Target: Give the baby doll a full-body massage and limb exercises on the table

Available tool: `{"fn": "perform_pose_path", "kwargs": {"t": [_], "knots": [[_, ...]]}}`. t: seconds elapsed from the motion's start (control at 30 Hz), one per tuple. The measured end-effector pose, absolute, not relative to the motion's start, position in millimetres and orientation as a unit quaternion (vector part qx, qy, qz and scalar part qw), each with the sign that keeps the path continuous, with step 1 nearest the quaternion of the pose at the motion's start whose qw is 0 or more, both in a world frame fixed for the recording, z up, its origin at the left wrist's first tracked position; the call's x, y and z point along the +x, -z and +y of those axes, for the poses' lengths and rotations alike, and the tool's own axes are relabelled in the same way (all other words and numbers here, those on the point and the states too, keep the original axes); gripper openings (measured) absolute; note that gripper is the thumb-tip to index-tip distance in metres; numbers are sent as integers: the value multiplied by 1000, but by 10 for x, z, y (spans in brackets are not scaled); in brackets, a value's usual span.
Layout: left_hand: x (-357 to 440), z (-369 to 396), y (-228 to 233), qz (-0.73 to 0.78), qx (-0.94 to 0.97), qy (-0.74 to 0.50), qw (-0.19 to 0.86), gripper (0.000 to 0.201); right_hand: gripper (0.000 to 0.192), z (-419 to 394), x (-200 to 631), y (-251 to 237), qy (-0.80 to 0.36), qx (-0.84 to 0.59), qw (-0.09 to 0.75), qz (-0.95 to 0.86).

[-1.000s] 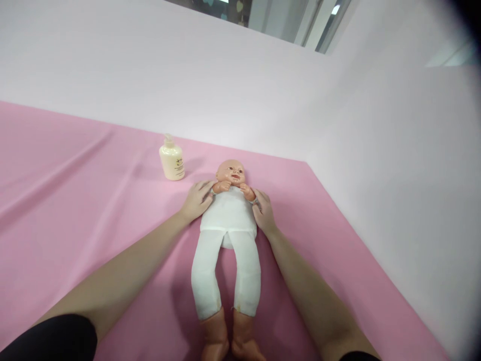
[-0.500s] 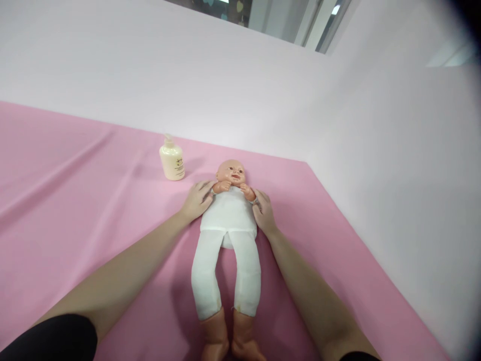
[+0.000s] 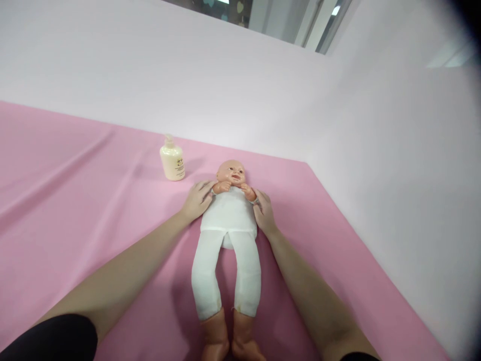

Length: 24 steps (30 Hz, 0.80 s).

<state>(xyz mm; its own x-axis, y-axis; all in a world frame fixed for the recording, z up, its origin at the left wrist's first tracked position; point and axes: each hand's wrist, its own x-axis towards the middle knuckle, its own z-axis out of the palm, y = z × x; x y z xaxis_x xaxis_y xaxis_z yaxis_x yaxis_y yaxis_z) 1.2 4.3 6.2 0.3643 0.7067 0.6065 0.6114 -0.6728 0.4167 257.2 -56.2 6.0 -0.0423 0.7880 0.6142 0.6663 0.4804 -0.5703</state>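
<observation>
Pink sheet (image 3: 75, 210) covers the work surface, white walls behind; doll (image 3: 229, 235) lies face up at centre, feet near; left hand (image 3: 196, 201) rests flat, fingers extended, against the doll's left side; right hand (image 3: 265, 214) likewise against its right side, gripping nothing; lotion bottle (image 3: 172, 159) stands far left of the head.

Around the pink sheet

Spread wide and lightly creased: pink sheet (image 3: 75, 190). Standing upright near its far edge, a cream pump bottle (image 3: 172, 161) with a small printed label. Rising behind the sheet's far and right edges, plain white walls (image 3: 188, 75). Above the far wall, a strip of window frames (image 3: 300, 20).
</observation>
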Motion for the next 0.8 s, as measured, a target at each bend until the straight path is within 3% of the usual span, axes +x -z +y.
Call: {"fn": "perform_pose_path", "kwargs": {"t": [0.8], "knots": [[18,5,-103,402,815,-410,80,39,56,-554,2586,-48,-71,-511,474,-713]]}}
